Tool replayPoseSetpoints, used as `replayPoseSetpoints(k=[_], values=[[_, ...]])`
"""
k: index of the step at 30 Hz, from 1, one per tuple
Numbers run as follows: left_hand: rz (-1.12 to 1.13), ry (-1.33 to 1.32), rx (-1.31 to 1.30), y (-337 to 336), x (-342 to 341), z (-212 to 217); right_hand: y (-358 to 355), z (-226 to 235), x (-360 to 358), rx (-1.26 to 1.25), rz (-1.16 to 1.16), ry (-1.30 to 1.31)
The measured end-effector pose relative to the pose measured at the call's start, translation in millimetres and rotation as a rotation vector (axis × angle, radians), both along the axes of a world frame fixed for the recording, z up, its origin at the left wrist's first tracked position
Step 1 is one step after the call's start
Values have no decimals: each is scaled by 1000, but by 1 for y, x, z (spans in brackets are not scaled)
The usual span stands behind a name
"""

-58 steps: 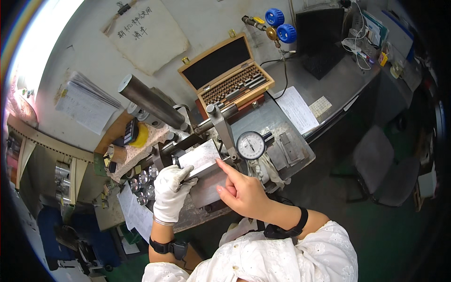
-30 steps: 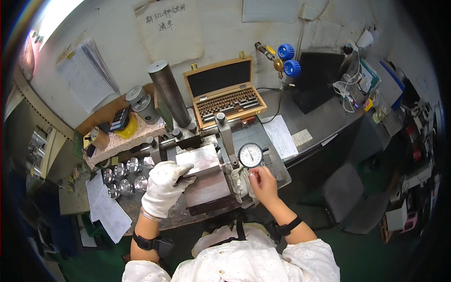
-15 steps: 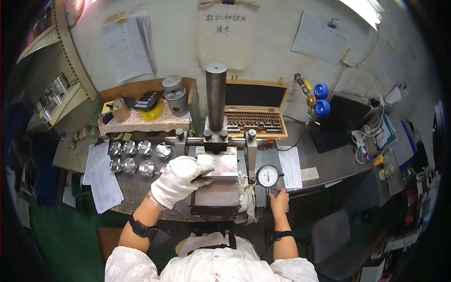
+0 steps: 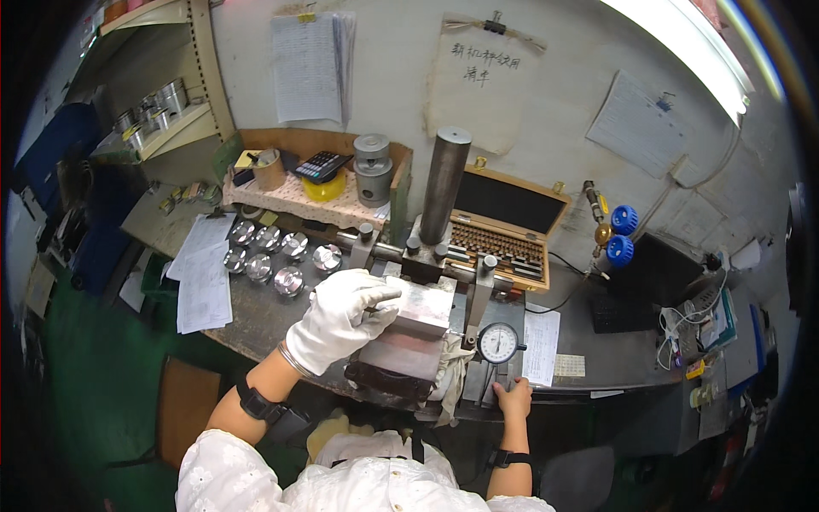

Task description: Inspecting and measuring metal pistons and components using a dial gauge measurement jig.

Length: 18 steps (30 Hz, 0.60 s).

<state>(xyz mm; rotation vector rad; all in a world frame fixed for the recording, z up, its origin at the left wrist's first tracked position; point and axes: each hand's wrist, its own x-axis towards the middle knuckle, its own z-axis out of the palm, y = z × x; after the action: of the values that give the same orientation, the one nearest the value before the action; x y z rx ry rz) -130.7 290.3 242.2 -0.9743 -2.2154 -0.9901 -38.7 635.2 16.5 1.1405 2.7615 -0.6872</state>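
Note:
My left hand (image 4: 337, 320), in a white glove, is closed with bent fingers at the left side of a grey metal block (image 4: 426, 303). Whatever its fingers hold is hidden by the glove. The block rests on a wider base (image 4: 401, 350) below a thick steel column (image 4: 444, 183). A round white-faced dial gauge (image 4: 497, 343) sits right of the block, on an arm of the stand. My bare right hand (image 4: 514, 398) is below the dial, fingers curled at the steel plate's edge beside a thin rod (image 4: 486, 384). What they grip is unclear.
Several shiny metal pistons (image 4: 289, 281) stand left of the stand, near paper sheets (image 4: 205, 282). Behind are an open wooden gauge-block case (image 4: 512, 200) and a calculator (image 4: 323, 166). A crumpled cloth (image 4: 450, 375) hangs beside the base. A keyboard (image 4: 627, 314) lies at the right.
My view has turned, so the bench appears tilted and its back part shifted right. The gloved fingers remain at the block's left side; my right hand stays below the dial.

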Motion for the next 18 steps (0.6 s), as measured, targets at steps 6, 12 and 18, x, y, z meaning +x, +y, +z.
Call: replayPoseSetpoints(k=[6, 12, 18], values=[[-95, -83, 95, 3, 33, 8, 17, -21, 12, 138, 61, -36], [-357, -428, 36, 30, 59, 11, 28, -11, 19, 215, 81, 111], [-535, -1241, 253, 49, 68, -4, 36, 20, 12, 410, 149, 300]])
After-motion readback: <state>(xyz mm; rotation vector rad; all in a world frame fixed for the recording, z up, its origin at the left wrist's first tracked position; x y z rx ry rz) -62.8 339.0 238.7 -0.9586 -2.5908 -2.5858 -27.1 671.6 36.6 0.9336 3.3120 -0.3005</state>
